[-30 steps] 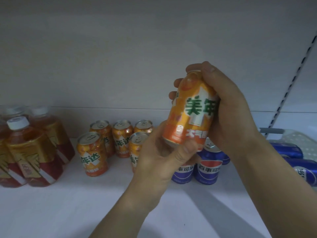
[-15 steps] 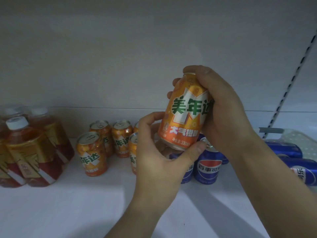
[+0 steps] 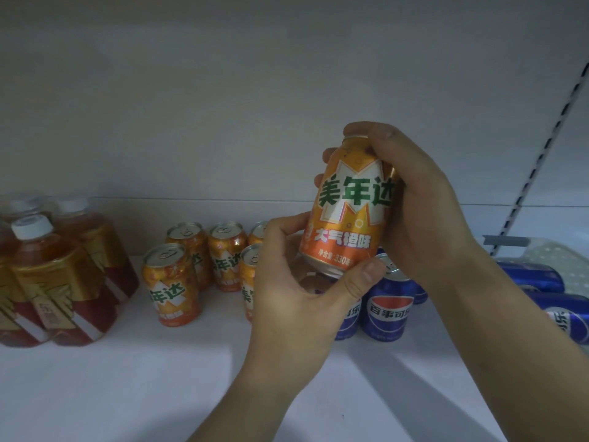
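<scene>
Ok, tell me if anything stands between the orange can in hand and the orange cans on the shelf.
Only the left hand, which grips the held orange can at its base and lies between it and the shelved orange cans. The right hand grips its upper part. Nothing else visible does.

The orange metal can is gleaming glossy; the amber clear-plastic bottles are shining; the white shelf is looking matt, probably painted metal.

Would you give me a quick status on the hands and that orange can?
Right hand grips orange can near its top; left hand pinches its base. Can tilted above shelf. Blue cans stand just below.
</scene>
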The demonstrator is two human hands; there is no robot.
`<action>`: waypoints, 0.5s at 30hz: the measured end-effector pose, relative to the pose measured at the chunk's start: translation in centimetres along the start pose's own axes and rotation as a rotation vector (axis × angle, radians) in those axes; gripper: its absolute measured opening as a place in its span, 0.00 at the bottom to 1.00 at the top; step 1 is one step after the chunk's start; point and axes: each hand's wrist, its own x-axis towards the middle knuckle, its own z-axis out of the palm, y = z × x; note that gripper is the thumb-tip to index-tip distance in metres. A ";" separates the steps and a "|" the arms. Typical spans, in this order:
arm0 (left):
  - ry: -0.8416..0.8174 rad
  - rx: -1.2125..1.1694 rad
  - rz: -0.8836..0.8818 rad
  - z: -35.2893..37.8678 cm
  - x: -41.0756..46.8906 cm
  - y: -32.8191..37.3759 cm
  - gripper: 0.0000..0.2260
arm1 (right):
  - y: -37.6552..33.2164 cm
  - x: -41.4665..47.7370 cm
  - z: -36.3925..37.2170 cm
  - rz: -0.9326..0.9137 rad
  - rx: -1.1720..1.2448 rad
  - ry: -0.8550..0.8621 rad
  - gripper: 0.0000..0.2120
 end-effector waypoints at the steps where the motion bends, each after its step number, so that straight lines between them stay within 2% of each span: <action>1: -0.003 -0.022 -0.008 0.0 0.0 0.1 0.28 | -0.1 0.0 0.0 0.006 0.029 -0.014 0.19; 6: -0.021 -0.050 -0.035 0.2 -0.1 -0.1 0.27 | -0.2 -0.4 0.3 0.027 0.136 -0.080 0.23; 12: 0.020 0.000 0.001 0.3 -0.1 -0.4 0.34 | 0.1 -0.5 0.6 0.066 0.147 -0.077 0.23; 15: 0.031 0.035 0.013 0.2 -0.1 -0.5 0.34 | 0.1 -0.5 0.6 0.069 0.145 -0.075 0.23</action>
